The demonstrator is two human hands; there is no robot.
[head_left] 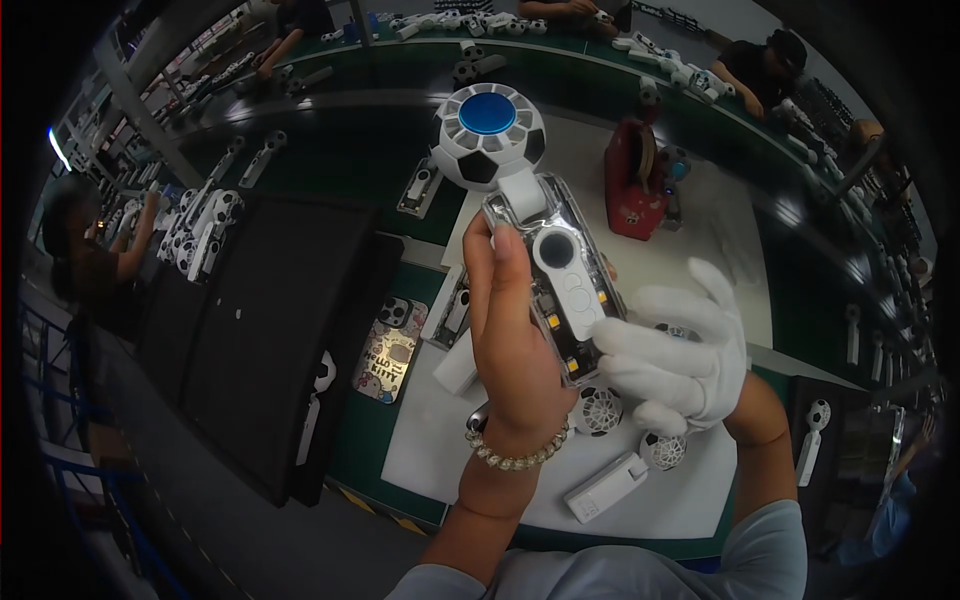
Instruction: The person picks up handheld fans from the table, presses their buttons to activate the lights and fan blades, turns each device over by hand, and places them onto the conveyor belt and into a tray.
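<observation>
- Left hand (512, 335): closed round clear-bodied device with black-and-white football-patterned head and blue disc (545, 262), held above the green bench (350, 455).
- Right hand (680, 365) (white-gloved): half open, fingers at device's lower end; contact unclear.
- White ball-headed device (608, 487): below, on white sheet (450, 480).

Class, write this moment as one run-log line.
left hand: bare, holds device | right hand: gloved, at device's lower end | phone: on green bench, left of device
</observation>
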